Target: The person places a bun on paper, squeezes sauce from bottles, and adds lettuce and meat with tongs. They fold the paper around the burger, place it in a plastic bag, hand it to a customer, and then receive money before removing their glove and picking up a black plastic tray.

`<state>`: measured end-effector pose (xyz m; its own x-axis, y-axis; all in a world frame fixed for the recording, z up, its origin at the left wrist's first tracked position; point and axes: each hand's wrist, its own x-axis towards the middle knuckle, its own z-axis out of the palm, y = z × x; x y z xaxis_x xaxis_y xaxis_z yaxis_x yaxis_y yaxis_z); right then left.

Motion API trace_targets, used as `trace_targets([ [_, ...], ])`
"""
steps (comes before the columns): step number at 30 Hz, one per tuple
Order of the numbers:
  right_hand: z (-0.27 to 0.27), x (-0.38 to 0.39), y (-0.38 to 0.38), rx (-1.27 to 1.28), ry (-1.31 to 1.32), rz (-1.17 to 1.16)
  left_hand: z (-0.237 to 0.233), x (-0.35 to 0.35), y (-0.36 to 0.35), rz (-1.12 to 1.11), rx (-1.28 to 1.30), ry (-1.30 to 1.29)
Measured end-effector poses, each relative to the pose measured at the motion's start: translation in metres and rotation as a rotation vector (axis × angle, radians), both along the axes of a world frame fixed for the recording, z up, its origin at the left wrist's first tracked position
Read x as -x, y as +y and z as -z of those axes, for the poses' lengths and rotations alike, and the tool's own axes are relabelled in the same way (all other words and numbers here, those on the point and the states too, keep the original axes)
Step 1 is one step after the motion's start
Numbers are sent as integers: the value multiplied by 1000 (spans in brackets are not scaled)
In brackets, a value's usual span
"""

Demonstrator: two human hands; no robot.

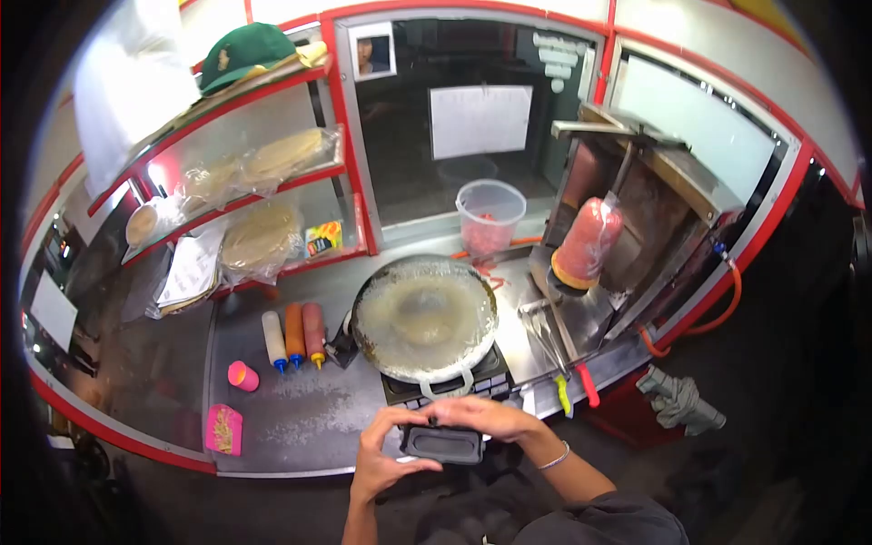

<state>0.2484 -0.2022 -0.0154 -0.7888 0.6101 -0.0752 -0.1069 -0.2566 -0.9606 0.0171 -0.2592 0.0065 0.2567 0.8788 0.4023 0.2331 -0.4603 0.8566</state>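
Observation:
Just in front of the counter, a small black rectangular box [443, 445] with a recessed face is between my hands. My left hand [386, 450] curls around its left end, thumb below and fingers above. Across its top edge lies my right hand [490, 418], fingers pointing left and meeting the left fingertips. Where the hands meet, the grip is partly hidden. Beyond them a large round pan [424, 313] with cloudy liquid sits on a stove [490, 372], its near handle close to my fingers.
Three squeeze bottles [294, 336], a pink cup [242, 376] and a pink container [223, 431] stand left. A meat spit [589, 241], a red-handled knife [589, 386] and a green-handled tool [563, 396] are right. Behind is a clear bucket [491, 213]; wrapped flatbreads [262, 238] fill shelves.

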Motion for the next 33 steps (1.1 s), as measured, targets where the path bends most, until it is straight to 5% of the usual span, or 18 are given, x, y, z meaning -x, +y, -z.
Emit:
trace_targets([
  [5, -71, -30, -4, -212, 105, 300, -42, -20, 12, -261, 74, -99],
  [12, -160, -31, -1, -626, 326, 475, -138, -34, 16, -222, -338, -274],
  [13, -177, -19, -12, -620, 243, 684, -146, -35, 12, -288, -349, -278],
  [15, -177, -22, 5, -996, 462, 619, -162, -32, 13, -227, -523, -216],
  [17, -197, -24, -7, -986, 516, 579, -161, -6, 15, -184, -627, -191],
  [20, -203, -53, -1, -1062, 134, 744, -159, -30, 23, -160, -725, -391],
  [33, -218, -10, -28, -870, 344, 775, -192, -37, -19, -409, -560, -978],
])
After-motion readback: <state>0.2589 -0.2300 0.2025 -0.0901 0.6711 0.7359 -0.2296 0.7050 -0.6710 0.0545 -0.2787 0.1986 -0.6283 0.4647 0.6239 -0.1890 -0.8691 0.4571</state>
